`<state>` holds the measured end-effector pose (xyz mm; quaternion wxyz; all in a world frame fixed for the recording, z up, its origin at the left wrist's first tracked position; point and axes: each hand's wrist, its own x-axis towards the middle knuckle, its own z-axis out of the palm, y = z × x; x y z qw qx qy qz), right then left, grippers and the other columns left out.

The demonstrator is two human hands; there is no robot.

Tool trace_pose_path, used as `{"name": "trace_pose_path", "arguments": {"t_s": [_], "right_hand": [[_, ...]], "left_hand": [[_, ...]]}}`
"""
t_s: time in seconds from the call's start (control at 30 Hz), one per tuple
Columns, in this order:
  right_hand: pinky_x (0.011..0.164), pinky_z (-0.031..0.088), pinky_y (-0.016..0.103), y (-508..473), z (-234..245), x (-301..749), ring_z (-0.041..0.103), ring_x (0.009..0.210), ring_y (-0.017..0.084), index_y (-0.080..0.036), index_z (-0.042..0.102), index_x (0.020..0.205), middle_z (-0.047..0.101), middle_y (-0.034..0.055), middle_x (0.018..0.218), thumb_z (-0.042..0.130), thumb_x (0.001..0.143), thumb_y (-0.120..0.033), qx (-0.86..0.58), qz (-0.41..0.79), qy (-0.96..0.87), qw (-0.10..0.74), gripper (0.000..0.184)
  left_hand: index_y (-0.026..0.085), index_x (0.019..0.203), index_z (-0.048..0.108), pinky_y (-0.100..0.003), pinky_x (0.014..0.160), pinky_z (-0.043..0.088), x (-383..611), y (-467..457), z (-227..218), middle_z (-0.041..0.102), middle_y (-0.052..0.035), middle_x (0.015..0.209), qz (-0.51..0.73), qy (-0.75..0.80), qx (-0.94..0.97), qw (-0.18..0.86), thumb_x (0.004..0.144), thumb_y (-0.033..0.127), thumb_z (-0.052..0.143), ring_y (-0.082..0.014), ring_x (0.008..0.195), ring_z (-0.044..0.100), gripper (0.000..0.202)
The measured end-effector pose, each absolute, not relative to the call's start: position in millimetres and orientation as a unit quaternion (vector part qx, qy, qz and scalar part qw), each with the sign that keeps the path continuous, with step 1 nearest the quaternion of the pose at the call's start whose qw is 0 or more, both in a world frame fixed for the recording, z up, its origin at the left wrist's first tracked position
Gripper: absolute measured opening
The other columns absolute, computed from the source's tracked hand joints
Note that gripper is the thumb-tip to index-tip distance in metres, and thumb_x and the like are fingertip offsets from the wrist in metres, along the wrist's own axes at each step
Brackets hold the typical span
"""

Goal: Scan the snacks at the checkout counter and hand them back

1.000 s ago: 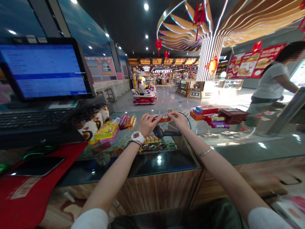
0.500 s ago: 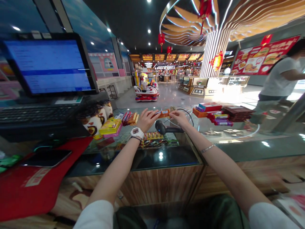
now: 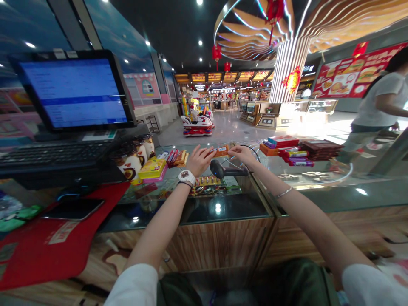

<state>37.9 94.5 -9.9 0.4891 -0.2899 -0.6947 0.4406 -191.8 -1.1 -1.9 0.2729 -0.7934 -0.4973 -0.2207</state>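
A small orange snack packet (image 3: 222, 151) is held level between my two hands, above the glass counter. My left hand (image 3: 199, 160), with a white watch at the wrist, has its fingertips on the packet's left end; its upper fingers are somewhat spread. At the other end, my right hand (image 3: 244, 154) pinches the packet between thumb and fingers. Just below it a black barcode scanner (image 3: 228, 170) rests on the counter. Left of my left hand lie several wrapped snack bars (image 3: 177, 158) and a yellow box (image 3: 153, 168).
On the left stand a monitor (image 3: 76, 93), a keyboard (image 3: 57, 157) and several brown-and-white cups (image 3: 130, 163). A phone (image 3: 75, 209) lies on a red mat (image 3: 47, 250). Chocolate packs (image 3: 321, 150) are stacked on the right. A person (image 3: 379, 93) is beyond the counter.
The view has shifted slightly, so things on the counter sit a little further right. Both hands keep the packet in nearly the same place. The person at the right has changed arm position.
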Motion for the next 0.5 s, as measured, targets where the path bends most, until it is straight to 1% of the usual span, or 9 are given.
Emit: {"name": "trace_pose_path", "arguments": {"t_s": [0.07, 0.17, 0.3, 0.4, 0.5], "right_hand": [[0.080, 0.056, 0.040, 97, -8, 46, 0.068, 0.077, 0.021, -0.018, 0.071, 0.081, 0.073, 0.0055, 0.081, 0.077, 0.067, -0.050, -0.268, 0.423, -0.731, 0.464, 0.035], [0.086, 0.056, 0.043, 100, -8, 64, 0.070, 0.086, 0.023, -0.018, 0.070, 0.101, 0.074, 0.0089, 0.100, 0.073, 0.074, -0.048, -0.246, 0.365, -0.787, 0.432, 0.041], [0.098, 0.052, 0.048, 98, -12, 83, 0.068, 0.105, 0.026, -0.021, 0.065, 0.124, 0.068, 0.0116, 0.125, 0.069, 0.082, -0.046, -0.246, 0.261, -0.865, 0.350, 0.049], [0.109, 0.044, 0.050, 94, -17, 85, 0.059, 0.126, 0.031, -0.023, 0.055, 0.140, 0.060, 0.0108, 0.141, 0.069, 0.083, -0.048, -0.240, 0.227, -0.901, 0.280, 0.064], [0.118, 0.033, 0.049, 90, -26, 80, 0.043, 0.141, 0.033, -0.022, 0.040, 0.152, 0.044, 0.0108, 0.155, 0.072, 0.080, -0.055, -0.228, 0.213, -0.929, 0.198, 0.085]], "left_hand": [[0.029, 0.139, 0.055, -0.054, 0.122, 0.027, -193, -1, -3, 0.056, -0.0030, 0.146, -0.223, -0.495, -0.791, 0.281, 0.096, 0.020, 0.046, -0.0228, 0.130, 0.053, 0.046], [0.029, 0.139, 0.056, -0.053, 0.121, 0.029, -196, 1, -4, 0.057, -0.0019, 0.145, -0.217, -0.489, -0.791, 0.297, 0.096, 0.018, 0.045, -0.0230, 0.129, 0.054, 0.045], [0.028, 0.138, 0.057, -0.053, 0.119, 0.032, -202, 7, -8, 0.058, -0.0021, 0.144, -0.223, -0.485, -0.785, 0.314, 0.095, 0.017, 0.047, -0.0240, 0.127, 0.056, 0.046], [0.028, 0.137, 0.058, -0.054, 0.119, 0.032, -206, 10, -11, 0.059, -0.0035, 0.142, -0.235, -0.492, -0.777, 0.314, 0.095, 0.017, 0.047, -0.0239, 0.126, 0.057, 0.045], [0.028, 0.137, 0.058, -0.055, 0.120, 0.031, -209, 12, -13, 0.059, -0.0038, 0.142, -0.237, -0.502, -0.774, 0.304, 0.095, 0.018, 0.047, -0.0241, 0.125, 0.058, 0.044]]}}
